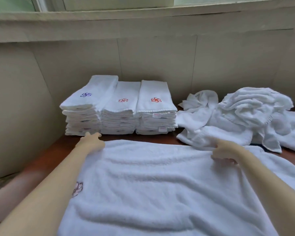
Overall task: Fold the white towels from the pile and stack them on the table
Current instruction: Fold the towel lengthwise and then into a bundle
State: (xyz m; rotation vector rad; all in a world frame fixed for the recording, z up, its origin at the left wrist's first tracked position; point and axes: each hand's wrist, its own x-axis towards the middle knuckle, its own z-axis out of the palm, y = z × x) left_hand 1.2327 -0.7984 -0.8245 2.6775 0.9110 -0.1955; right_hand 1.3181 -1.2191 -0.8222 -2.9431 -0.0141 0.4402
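Left fingers (94, 135) blurred, grip unclear, right fingers (220, 155) pinching spread towel (152, 184), its near edge cut off

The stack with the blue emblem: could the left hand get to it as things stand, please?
Probably yes: the left hand, at a corner of the spread towel, lies just before the blue-emblem stack, with nothing between them.
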